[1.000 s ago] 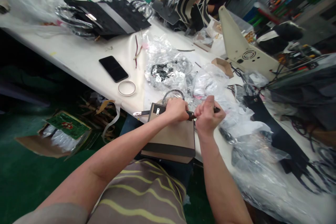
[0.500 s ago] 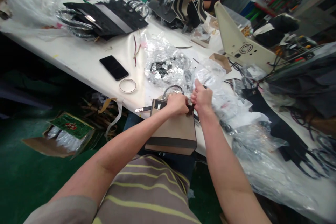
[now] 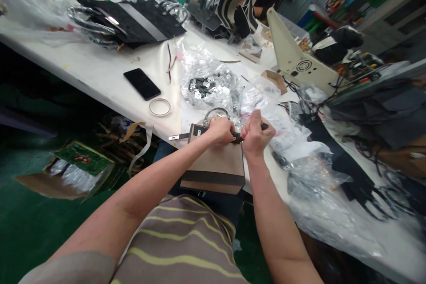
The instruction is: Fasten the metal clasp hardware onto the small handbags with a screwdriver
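A beige and dark handbag [image 3: 214,163] lies at the near edge of the bench [image 3: 100,71]. The left hand [image 3: 221,130] sits on the bag's dark top band [image 3: 204,131], its fingers' exact grip hidden; the right hand [image 3: 256,136], fingers clenched around a dark handle [image 3: 265,126], is at the band's right end.

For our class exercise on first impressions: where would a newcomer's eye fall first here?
Probably the centre, where the left hand lies on a boxy beige bag and the right hand grips a dark, slim object at its upper right. Next, perhaps the glinting metal pieces in clear plastic just beyond the hands, then the black phone on the white table, left of them.
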`<state>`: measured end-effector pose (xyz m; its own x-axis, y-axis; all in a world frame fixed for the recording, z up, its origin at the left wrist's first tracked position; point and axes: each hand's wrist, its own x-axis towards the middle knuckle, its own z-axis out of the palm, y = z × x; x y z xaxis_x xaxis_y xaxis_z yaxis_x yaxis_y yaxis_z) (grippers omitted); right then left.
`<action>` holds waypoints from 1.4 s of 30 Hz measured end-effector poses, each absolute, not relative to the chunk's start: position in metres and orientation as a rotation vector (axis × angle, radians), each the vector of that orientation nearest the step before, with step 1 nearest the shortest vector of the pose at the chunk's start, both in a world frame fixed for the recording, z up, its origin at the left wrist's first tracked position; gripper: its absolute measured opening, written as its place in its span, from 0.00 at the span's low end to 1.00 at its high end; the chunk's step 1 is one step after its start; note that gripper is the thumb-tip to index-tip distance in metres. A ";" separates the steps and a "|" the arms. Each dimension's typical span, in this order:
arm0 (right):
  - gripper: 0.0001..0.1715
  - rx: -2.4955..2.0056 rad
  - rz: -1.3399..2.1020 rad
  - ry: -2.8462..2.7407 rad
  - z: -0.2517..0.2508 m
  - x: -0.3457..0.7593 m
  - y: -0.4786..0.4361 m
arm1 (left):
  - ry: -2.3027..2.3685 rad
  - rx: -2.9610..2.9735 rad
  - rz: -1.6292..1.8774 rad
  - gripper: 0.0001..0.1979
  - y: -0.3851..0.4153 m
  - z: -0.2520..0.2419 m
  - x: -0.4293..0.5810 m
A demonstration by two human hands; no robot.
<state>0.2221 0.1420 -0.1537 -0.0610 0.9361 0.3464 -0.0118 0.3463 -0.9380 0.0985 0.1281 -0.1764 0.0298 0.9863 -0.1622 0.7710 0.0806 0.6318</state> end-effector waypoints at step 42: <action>0.39 -0.953 0.986 -1.419 -0.150 0.216 0.148 | 1.775 1.632 0.660 0.20 0.117 -0.174 0.101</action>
<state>0.2164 0.1476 -0.1499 -0.0669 0.9430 0.3260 0.0232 0.3281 -0.9443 0.1011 0.1165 -0.1735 -0.0337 0.9928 -0.1148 0.6769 0.1071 0.7282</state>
